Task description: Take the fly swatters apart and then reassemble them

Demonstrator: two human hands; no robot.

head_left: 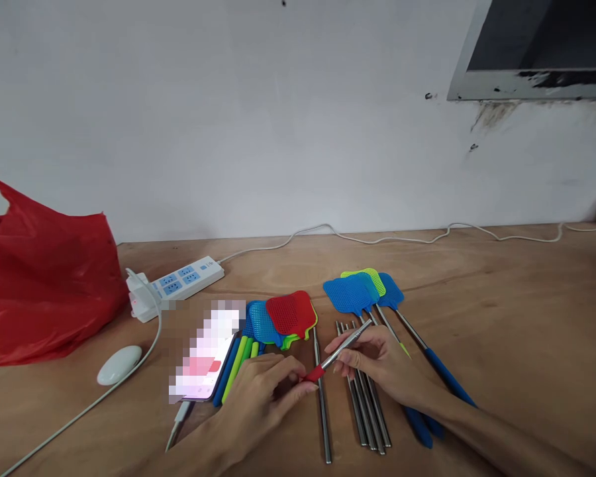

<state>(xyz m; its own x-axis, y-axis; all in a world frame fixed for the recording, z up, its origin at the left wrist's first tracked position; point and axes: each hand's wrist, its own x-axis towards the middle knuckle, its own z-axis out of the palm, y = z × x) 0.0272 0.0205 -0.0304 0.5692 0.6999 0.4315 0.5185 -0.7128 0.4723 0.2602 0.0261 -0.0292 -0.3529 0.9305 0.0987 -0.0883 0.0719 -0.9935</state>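
My left hand (265, 394) pinches a red handle grip (314, 373). My right hand (380, 361) holds a metal rod (346, 344) by finger and thumb, and its lower end meets the red grip; whether it is inside cannot be seen. Below the hands lies a single metal rod (324, 417), with a bunch of similar rods (370, 414) under and beside my right hand. Loose fly swatter heads, with a red one (289, 313) on top and a blue one (263, 321) beside it, lie beyond my left hand. Blue and green handle grips (237, 372) are partly behind that hand.
Fly swatters with blue heads (346, 295) and blue handles (449, 377) lie at right. On the left are a lit phone (211, 361), a white power strip (186, 278), a white mouse-shaped object (119, 364) and a red plastic bag (49, 285). A white cable (328, 226) runs along the wall.
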